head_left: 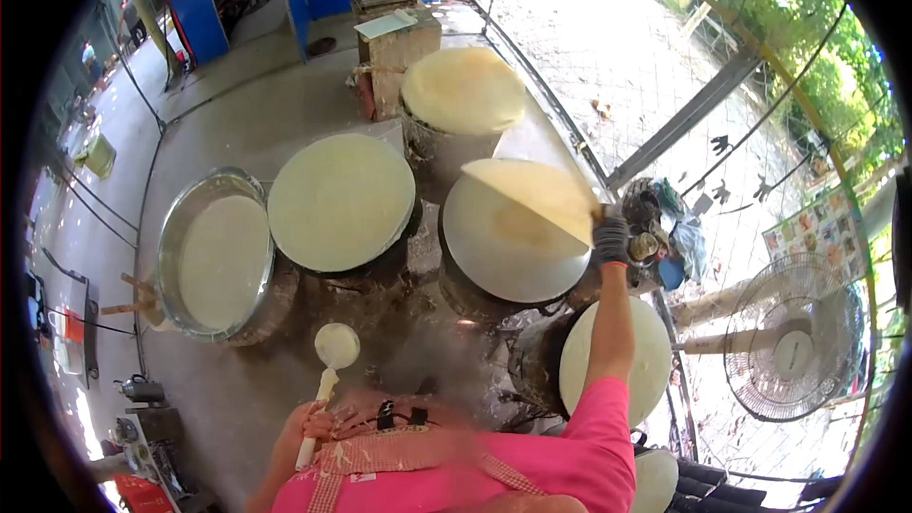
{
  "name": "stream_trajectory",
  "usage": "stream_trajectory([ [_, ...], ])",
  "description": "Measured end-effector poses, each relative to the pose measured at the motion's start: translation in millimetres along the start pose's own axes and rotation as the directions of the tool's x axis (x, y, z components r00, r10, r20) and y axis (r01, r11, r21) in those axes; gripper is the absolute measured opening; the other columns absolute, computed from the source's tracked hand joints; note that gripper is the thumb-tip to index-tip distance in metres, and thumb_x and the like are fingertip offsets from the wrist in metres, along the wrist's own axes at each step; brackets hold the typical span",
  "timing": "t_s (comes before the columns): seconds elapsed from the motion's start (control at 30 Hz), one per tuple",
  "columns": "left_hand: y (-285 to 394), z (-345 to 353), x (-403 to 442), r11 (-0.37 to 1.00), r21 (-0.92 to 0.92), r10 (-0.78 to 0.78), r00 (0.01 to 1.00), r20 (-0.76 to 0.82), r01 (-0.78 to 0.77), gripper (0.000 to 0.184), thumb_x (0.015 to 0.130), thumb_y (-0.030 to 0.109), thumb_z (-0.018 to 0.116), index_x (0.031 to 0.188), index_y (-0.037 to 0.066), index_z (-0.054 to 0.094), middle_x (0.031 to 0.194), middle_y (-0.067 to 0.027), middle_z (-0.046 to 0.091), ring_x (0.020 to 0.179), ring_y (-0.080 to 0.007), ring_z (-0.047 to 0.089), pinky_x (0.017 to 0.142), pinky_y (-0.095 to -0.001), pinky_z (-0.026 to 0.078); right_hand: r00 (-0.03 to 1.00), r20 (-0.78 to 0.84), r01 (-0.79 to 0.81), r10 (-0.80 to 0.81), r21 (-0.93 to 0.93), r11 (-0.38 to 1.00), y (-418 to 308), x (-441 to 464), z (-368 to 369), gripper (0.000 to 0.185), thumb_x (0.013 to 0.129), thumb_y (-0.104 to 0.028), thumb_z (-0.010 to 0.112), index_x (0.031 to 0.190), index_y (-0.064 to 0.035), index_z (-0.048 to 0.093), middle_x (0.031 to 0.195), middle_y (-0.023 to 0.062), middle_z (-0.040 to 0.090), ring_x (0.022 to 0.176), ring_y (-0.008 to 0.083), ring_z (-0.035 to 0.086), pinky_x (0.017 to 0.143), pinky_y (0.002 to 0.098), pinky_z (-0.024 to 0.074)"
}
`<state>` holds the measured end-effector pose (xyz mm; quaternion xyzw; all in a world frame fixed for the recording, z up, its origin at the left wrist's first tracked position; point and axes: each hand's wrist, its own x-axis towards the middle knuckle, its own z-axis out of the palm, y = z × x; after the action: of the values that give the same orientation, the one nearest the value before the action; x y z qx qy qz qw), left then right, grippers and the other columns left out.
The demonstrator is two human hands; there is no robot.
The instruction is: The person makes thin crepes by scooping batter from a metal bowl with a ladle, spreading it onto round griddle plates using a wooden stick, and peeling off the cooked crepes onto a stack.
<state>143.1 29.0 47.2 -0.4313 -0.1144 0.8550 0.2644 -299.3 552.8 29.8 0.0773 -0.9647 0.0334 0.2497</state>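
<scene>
My left hand [315, 421] is closed round the handle of a batter-coated ladle [337, 346], its round bowl held out in front of me. My right hand [609, 234], in a dark glove, grips the edge of a thin flatbread [541, 192]. That sheet is raised off the middle griddle [518, 271], whose pale round top shows beneath it. Left of it, a second griddle carries a pale round of batter [342, 201]. Behind, a browner flatbread [464, 89] covers another griddle. Under my right arm lies one more pale round [575, 361].
At the left stands a large metal basin [171, 271] of white batter. A cardboard box [404, 47] is behind the griddles. A wire fence [570, 133] and a standing fan [793, 351] are on the right, near a cluster of jars and bags [655, 237].
</scene>
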Motion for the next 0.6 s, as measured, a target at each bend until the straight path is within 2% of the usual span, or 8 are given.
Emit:
stream_trajectory([
  [0.07, 20.5, -4.5, 3.3, 0.999, -0.005, -0.044, 0.997, 0.061, 0.044, 0.014, 0.088, 0.017, 0.037, 0.09, 0.005, 0.046, 0.052, -0.001, 0.034, 0.039, -0.0094, 0.033, 0.034, -0.0229, 0.03, 0.974, -0.17, -0.129, 0.148, 0.118, 0.985, 25.1, 20.6, -5.0, 0.027, 0.079, -0.031, 0.05, 0.078, -0.0046, 0.054, 0.073, 0.0188, 0.056, 0.069, 0.037, 0.054, 0.06, 0.0443, 0.0437],
  [0.17, 57.0, -16.3, 6.6, 0.989, 0.0, -0.143, 0.972, 0.187, 0.145, 0.019, 0.09, 0.019, 0.036, 0.099, 0.008, 0.048, 0.052, -0.0018, 0.036, 0.039, -0.0104, 0.033, 0.034, -0.0249, 0.03, 0.909, -0.27, -0.319, 0.317, 0.04, 0.947, 31.6, 50.2, -41.7, 0.032, 0.079, -0.035, 0.053, 0.078, -0.0033, 0.055, 0.071, 0.0192, 0.057, 0.066, 0.0363, 0.055, 0.059, 0.0435, 0.0418],
  [0.27, 93.1, -22.6, 0.8, 0.975, 0.026, -0.22, 0.94, 0.261, 0.221, 0.025, 0.091, 0.021, 0.035, 0.107, 0.011, 0.051, 0.053, -0.0025, 0.037, 0.039, -0.0115, 0.033, 0.034, -0.0268, 0.03, 0.901, -0.331, -0.282, 0.281, 0.046, 0.958, -3.4, 82.6, -98.5, 0.025, 0.08, -0.03, 0.052, 0.084, -0.0049, 0.055, 0.071, 0.0178, 0.057, 0.068, 0.0354, 0.056, 0.061, 0.0424, 0.0433],
  [0.37, 104.5, -0.6, -21.9, 0.971, 0.199, 0.127, 0.991, 0.044, -0.133, 0.011, 0.086, 0.014, 0.042, 0.081, 0.006, 0.036, 0.056, -0.0003, 0.035, 0.041, -0.0062, 0.032, 0.034, -0.0194, 0.029, 0.963, -0.24, -0.159, 0.121, -0.144, 0.977, -25.0, 122.5, -124.0, 0.018, 0.077, -0.023, 0.051, 0.082, -0.0063, 0.055, 0.079, 0.0163, 0.058, 0.076, 0.0337, 0.056, 0.068, 0.0414, 0.045],
  [0.47, 121.2, 9.2, -37.1, 0.954, 0.252, 0.166, 0.986, 0.005, -0.161, 0.013, 0.087, 0.015, 0.042, 0.078, 0.006, 0.037, 0.055, 0.0003, 0.035, 0.04, -0.0055, 0.032, 0.033, -0.0189, 0.028, 0.99, -0.015, -0.137, 0.139, -0.304, 0.943, -67.5, 155.3, -151.9, 0.014, 0.073, -0.017, 0.047, 0.081, -0.0081, 0.056, 0.083, 0.0166, 0.059, 0.08, 0.0325, 0.057, 0.07, 0.0421, 0.0458],
  [0.5, 129.6, 5.4, -38.0, 0.982, 0.16, 0.099, 0.995, 0.007, -0.099, 0.007, 0.088, 0.018, 0.039, 0.09, 0.011, 0.041, 0.053, -0.0004, 0.035, 0.039, -0.007, 0.032, 0.033, -0.0212, 0.028, 0.994, 0.024, -0.088, 0.103, -0.351, 0.932, -74.0, 158.5, -151.9, 0.016, 0.072, -0.015, 0.046, 0.081, -0.0089, 0.057, 0.081, 0.0159, 0.06, 0.078, 0.0321, 0.059, 0.069, 0.0417, 0.0469],
  [0.57, 149.9, -10.6, -36.4, 0.999, -0.031, -0.024, 1.0, 0.017, 0.025, 0.027, 0.091, 0.023, 0.034, 0.114, 0.022, 0.048, 0.051, -0.0019, 0.037, 0.038, -0.0099, 0.031, 0.032, -0.0257, 0.027, 0.992, 0.077, -0.058, 0.096, -0.397, 0.916, -92.0, 149.6, -140.6, 0.013, 0.074, -0.017, 0.044, 0.075, -0.0103, 0.055, 0.079, 0.0143, 0.059, 0.073, 0.0317, 0.058, 0.065, 0.042, 0.0463],
  [0.6, 154.8, -15.3, -35.9, 1.0, -0.001, -0.02, 0.998, 0.051, 0.02, 0.027, 0.091, 0.023, 0.034, 0.114, 0.022, 0.048, 0.052, -0.0019, 0.037, 0.038, -0.01, 0.032, 0.032, -0.026, 0.027, 0.989, 0.096, -0.063, 0.11, -0.399, 0.915, -108.7, 138.8, -138.5, 0.013, 0.074, -0.018, 0.044, 0.074, -0.0103, 0.054, 0.077, 0.0137, 0.059, 0.072, 0.0312, 0.058, 0.063, 0.0419, 0.0466],
])
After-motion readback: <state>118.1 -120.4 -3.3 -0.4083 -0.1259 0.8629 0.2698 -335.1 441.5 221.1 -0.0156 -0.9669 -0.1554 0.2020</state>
